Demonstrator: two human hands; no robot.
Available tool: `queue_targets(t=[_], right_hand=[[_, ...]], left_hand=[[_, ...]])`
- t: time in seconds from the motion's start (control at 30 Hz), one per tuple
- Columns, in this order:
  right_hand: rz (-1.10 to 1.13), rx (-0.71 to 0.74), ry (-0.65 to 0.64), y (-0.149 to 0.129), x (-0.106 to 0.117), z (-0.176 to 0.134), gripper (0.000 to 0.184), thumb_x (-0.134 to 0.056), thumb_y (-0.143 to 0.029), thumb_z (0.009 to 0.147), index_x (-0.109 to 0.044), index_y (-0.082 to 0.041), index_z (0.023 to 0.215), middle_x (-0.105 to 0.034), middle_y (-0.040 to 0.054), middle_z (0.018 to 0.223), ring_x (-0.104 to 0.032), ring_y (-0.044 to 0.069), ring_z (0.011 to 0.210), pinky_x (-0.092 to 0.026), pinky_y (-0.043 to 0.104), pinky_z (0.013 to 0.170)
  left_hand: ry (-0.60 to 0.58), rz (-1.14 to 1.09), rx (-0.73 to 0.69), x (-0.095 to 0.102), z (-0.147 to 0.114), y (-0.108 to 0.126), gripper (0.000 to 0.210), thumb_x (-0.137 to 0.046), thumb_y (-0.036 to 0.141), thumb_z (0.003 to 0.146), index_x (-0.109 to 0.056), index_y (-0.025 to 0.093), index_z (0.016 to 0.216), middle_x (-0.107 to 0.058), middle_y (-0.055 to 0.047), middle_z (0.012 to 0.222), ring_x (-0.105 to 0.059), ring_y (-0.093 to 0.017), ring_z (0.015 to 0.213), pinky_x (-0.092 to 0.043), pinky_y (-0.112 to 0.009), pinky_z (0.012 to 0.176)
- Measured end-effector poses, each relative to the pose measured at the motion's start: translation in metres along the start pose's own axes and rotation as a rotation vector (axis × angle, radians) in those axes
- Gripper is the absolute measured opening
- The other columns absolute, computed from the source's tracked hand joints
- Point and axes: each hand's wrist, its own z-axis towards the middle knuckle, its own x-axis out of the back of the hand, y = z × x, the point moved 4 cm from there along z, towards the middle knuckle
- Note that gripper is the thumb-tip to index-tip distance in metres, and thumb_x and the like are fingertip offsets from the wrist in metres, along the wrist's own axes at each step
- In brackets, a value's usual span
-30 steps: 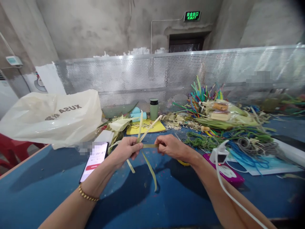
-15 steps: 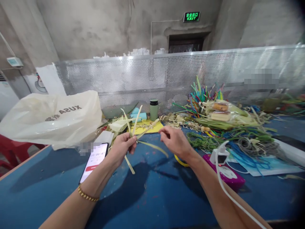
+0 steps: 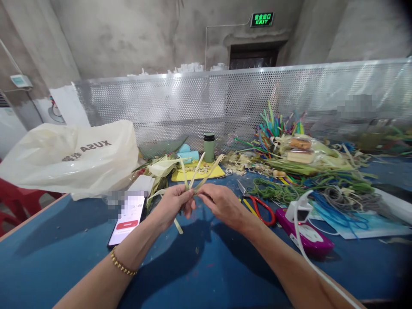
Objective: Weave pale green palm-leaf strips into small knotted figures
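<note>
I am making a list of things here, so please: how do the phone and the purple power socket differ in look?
The phone is thin, while the purple power socket is thicker. The phone shows a lit screen; the socket has a white charger on top. Both are on the blue table.

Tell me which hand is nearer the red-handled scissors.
Right. The right hand is just left of the red-handled scissors, not touching them; the left hand is farther left, with the right hand between it and the scissors.
</note>
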Motion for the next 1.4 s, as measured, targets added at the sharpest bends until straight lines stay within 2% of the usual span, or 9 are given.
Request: queue_targets(t=[0.13, 0.27, 0.43, 0.5, 0.73, 0.87, 1.03, 1.2, 1.4], right_hand=[[0.072, -0.080, -0.034, 0.009, 0.004, 0.002, 0.020, -0.044, -0.020, 0.090, -0.060, -0.016, 0.078, -0.061, 0.0020, 0.074, -0.052, 0.012, 0.068, -0.036, 0.023, 0.064], [0.203, -0.067, -0.041, 0.013, 0.009, 0.003, 0.015, -0.054, -0.019, 0.085, -0.065, -0.015, 0.075, -0.059, 0.0024, 0.076, -0.052, 0.012, 0.073, -0.037, 0.023, 0.068], [0.453, -0.116, -0.247, 0.013, 0.006, 0.001, 0.017, -0.055, -0.020, 0.082, -0.070, -0.013, 0.078, -0.060, 0.0012, 0.070, -0.051, 0.011, 0.066, -0.038, 0.022, 0.062], [0.495, -0.136, -0.281, 0.014, 0.004, 0.001, 0.018, -0.054, -0.022, 0.082, -0.069, -0.012, 0.077, -0.060, 0.0007, 0.066, -0.050, 0.010, 0.062, -0.038, 0.021, 0.059], [0.493, -0.251, -0.232, 0.017, 0.001, 0.000, 0.020, -0.047, -0.024, 0.083, -0.063, -0.014, 0.077, -0.063, 0.0011, 0.062, -0.054, 0.010, 0.050, -0.041, 0.020, 0.051], [0.373, -0.182, -0.235, 0.014, 0.001, -0.003, 0.015, -0.047, -0.016, 0.079, -0.061, -0.016, 0.081, -0.063, -0.0005, 0.064, -0.053, 0.009, 0.050, -0.038, 0.019, 0.049], [0.134, -0.076, -0.135, 0.014, 0.000, -0.004, 0.015, -0.047, -0.010, 0.074, -0.060, -0.017, 0.076, -0.055, -0.0036, 0.055, -0.045, 0.008, 0.050, -0.031, 0.019, 0.050], [0.336, -0.118, -0.205, 0.014, 0.001, -0.004, 0.016, -0.044, -0.012, 0.078, -0.059, -0.017, 0.083, -0.061, -0.0016, 0.062, -0.053, 0.009, 0.053, -0.038, 0.019, 0.053], [0.437, -0.170, -0.240, 0.009, 0.006, -0.002, 0.015, -0.043, -0.021, 0.086, -0.057, -0.015, 0.081, -0.061, -0.0006, 0.063, -0.055, 0.009, 0.049, -0.042, 0.019, 0.051]], left_hand=[[-0.082, 0.001, 0.039, -0.003, -0.002, 0.001, 0.026, -0.057, 0.037, 0.081, -0.054, 0.013, 0.071, -0.062, -0.003, 0.060, -0.051, -0.010, 0.039, -0.035, -0.022, 0.043], [-0.129, 0.086, 0.040, -0.004, -0.002, 0.001, 0.018, -0.062, 0.030, 0.076, -0.056, 0.013, 0.076, -0.064, -0.004, 0.064, -0.055, -0.011, 0.044, -0.037, -0.022, 0.045], [-0.141, 0.159, 0.035, -0.004, -0.002, 0.000, 0.018, -0.060, 0.030, 0.078, -0.057, 0.012, 0.074, -0.063, -0.004, 0.064, -0.055, -0.010, 0.044, -0.036, -0.022, 0.046], [-0.138, 0.145, 0.031, -0.003, -0.003, 0.000, 0.021, -0.059, 0.032, 0.079, -0.057, 0.012, 0.073, -0.062, -0.003, 0.062, -0.054, -0.009, 0.044, -0.035, -0.022, 0.046], [-0.035, 0.070, -0.015, 0.001, -0.001, 0.000, 0.024, -0.058, 0.034, 0.078, -0.053, 0.014, 0.067, -0.060, -0.002, 0.060, -0.045, -0.007, 0.040, -0.032, -0.022, 0.043], [0.006, 0.067, -0.026, 0.003, 0.001, 0.001, 0.021, -0.056, 0.031, 0.079, -0.053, 0.014, 0.069, -0.060, -0.001, 0.061, -0.038, -0.005, 0.039, -0.025, -0.021, 0.041], [-0.044, 0.017, 0.009, 0.001, 0.000, 0.002, 0.021, -0.057, 0.033, 0.079, -0.051, 0.014, 0.071, -0.053, 0.002, 0.059, -0.031, -0.004, 0.042, -0.020, -0.021, 0.043], [-0.005, 0.103, 0.072, 0.000, -0.002, 0.000, 0.029, -0.070, 0.032, 0.067, -0.046, 0.016, 0.066, -0.034, 0.008, 0.054, -0.026, -0.004, 0.047, -0.017, -0.021, 0.044], [0.049, 0.142, 0.046, 0.000, -0.002, 0.001, 0.019, -0.064, 0.027, 0.068, -0.050, 0.015, 0.066, -0.035, 0.007, 0.056, -0.025, -0.005, 0.047, -0.018, -0.022, 0.046]])
